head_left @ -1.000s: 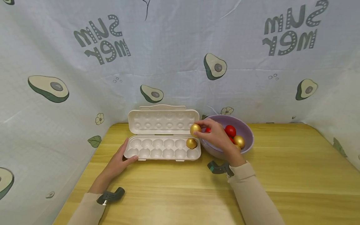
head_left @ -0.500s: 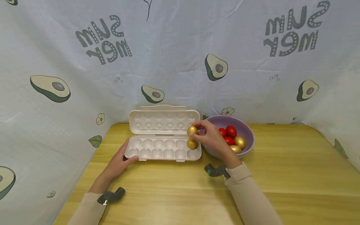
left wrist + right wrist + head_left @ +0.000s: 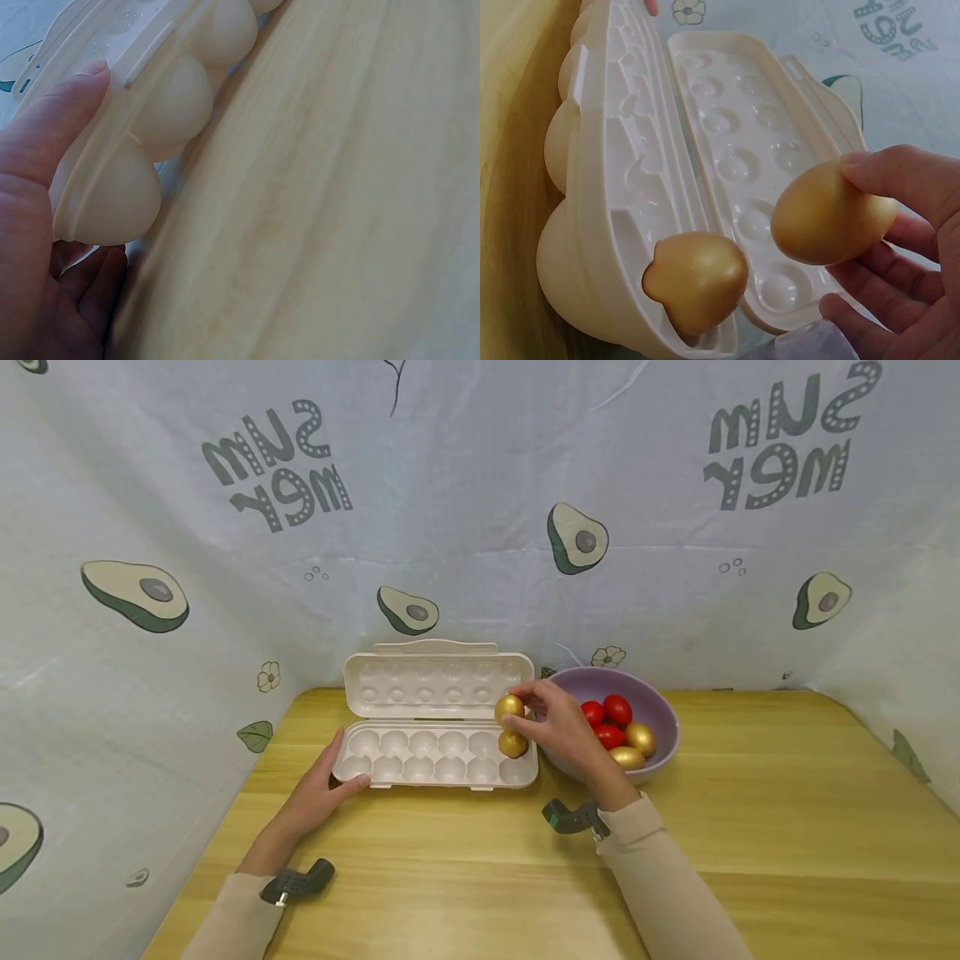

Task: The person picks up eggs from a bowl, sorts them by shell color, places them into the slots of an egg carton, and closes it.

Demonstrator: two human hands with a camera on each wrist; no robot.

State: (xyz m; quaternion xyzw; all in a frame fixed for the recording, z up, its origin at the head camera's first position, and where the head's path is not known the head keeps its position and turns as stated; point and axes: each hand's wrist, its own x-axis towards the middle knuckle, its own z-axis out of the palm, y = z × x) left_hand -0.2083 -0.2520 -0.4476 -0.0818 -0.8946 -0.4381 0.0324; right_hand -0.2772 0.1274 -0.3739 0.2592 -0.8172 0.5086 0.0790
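A cream plastic egg carton (image 3: 435,781) lies with its lid (image 3: 442,700) raised at the back. My left hand (image 3: 313,797) grips its left end, thumb over the front rim and fingers round the side, as the left wrist view shows. My right hand (image 3: 564,727) pinches a golden egg (image 3: 832,214) between thumb and fingers, above the carton's right end. Just below it, another golden egg (image 3: 701,281) sits in the back-row cup at the far right. In the right wrist view that seated egg has an uneven, notched edge on its left.
A purple bowl (image 3: 663,710) stands right beside the carton, partly behind my right hand. Inside are red eggs (image 3: 617,710) and golden eggs (image 3: 640,739). A white printed cloth (image 3: 480,527) hangs behind the wooden table (image 3: 450,868).
My right hand has moved left from the bowl's edge with the golden egg, now over the carton's right end. More eggs in the bowl show. My left hand keeps its hold.
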